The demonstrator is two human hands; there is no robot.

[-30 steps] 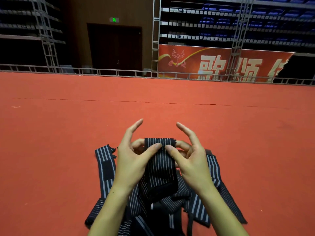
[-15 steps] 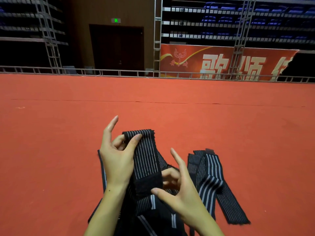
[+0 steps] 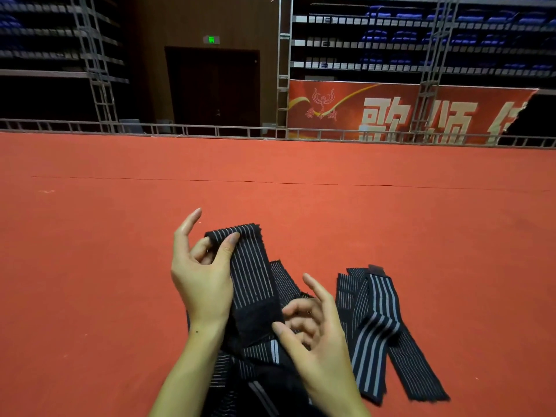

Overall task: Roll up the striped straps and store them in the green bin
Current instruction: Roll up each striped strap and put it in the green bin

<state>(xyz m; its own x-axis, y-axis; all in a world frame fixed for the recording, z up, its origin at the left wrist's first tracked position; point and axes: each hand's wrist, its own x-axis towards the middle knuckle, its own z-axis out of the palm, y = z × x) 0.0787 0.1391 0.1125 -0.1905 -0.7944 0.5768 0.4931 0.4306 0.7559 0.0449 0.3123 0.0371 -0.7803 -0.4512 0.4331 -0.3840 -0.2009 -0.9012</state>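
Observation:
My left hand pinches the top end of a black strap with thin white stripes between thumb and curled fingers, with the index finger sticking up. The strap hangs down to a plain black patch. Lower and to the right is my right hand. Its thumb tip touches the patch's lower right corner, and its fingers are loosely curled beside the strap with nothing between them. More striped straps lie in a heap under my wrists and spread out to the right. No green bin is in view.
The straps lie on a red carpeted floor that stretches far ahead. A low metal railing marks its far edge. Behind the railing are a red banner, a dark door and scaffold towers.
My right hand let go of the strap's top end and slid down to the black patch. My left hand moved left, keeping its pinch on the top end.

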